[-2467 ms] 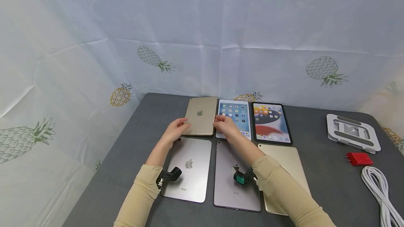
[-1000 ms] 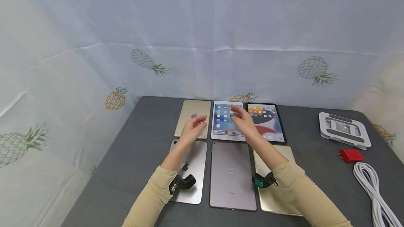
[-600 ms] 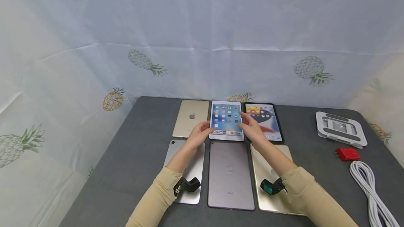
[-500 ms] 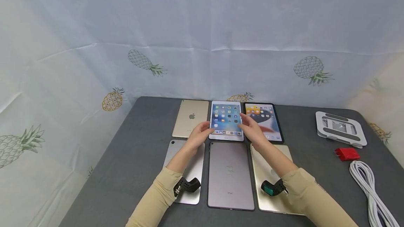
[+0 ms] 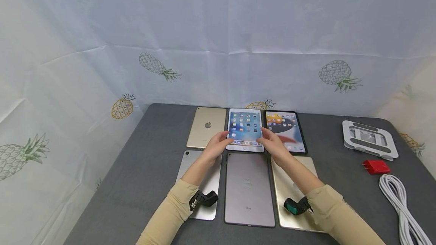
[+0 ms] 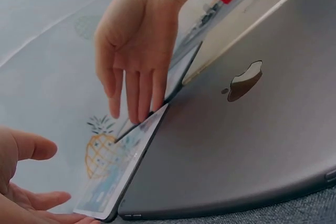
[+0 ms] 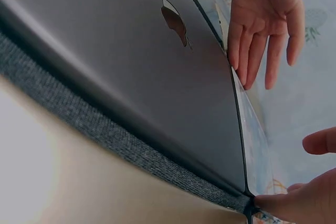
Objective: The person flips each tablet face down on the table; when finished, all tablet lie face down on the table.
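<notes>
A white tablet with its home screen lit lies face up, mid back row. My left hand is at its left edge and my right hand at its right edge, both near the front corners. The left wrist view shows the left hand's thumb raised off the glass, fingers straight along the edge. Across from it the right hand's fingers reach down straight. Left of the white tablet, a gold tablet lies back up. To its right is a black-framed tablet with its screen lit.
In the front row lie a silver tablet, a grey tablet and a gold tablet, backs up, with my forearms over the outer two. To the right are a folded stand, a red charger plug and a coiled white cable.
Both hands have left the sides of the gold tablet in the back row and moved right to the white tablet's sides. Most recently the right hand has come slightly down along its edge.
</notes>
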`<action>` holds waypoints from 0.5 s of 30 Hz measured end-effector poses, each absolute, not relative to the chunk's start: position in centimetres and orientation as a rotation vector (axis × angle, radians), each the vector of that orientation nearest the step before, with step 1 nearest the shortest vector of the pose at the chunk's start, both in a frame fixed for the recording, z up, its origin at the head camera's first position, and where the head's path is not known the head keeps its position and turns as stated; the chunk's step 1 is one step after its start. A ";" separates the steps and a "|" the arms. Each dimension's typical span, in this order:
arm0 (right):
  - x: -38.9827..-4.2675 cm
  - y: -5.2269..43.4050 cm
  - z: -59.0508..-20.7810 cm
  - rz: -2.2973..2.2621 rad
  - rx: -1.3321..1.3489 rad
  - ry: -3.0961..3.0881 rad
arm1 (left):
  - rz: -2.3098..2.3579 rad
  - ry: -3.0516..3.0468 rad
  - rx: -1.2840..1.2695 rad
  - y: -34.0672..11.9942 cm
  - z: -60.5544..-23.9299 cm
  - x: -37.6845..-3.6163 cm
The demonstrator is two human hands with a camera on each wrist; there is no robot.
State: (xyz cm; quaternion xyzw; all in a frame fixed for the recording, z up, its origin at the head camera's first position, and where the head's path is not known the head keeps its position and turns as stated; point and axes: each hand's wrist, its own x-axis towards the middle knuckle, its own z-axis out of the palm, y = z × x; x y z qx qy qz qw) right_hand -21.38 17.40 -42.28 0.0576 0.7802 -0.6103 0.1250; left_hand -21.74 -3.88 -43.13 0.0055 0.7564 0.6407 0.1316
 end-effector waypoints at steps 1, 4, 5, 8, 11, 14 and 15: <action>-21.4 17.4 -42.3 -1.776 0.169 2.271 | 1.863 2.189 0.007 -3.9 -43.2 -21.8; -21.4 17.4 -42.4 -1.771 0.182 2.271 | 1.894 2.143 -0.016 -3.8 -43.2 -22.1; -21.4 17.4 -42.5 -1.774 0.187 2.270 | 1.907 2.124 -0.025 -3.8 -43.2 -22.2; -21.4 17.4 -42.6 -1.789 0.192 2.263 | 1.960 2.049 -0.056 -3.8 -43.1 -22.6; -21.5 17.5 -42.7 -1.794 0.198 2.253 | 2.001 1.982 -0.095 -4.0 -43.0 -22.9; -21.5 17.5 -42.7 -1.792 0.203 2.246 | 2.025 1.935 -0.136 -4.2 -43.1 -23.3; -21.6 17.5 -42.7 -1.798 0.202 2.243 | 2.033 1.922 -0.150 -4.3 -43.2 -23.4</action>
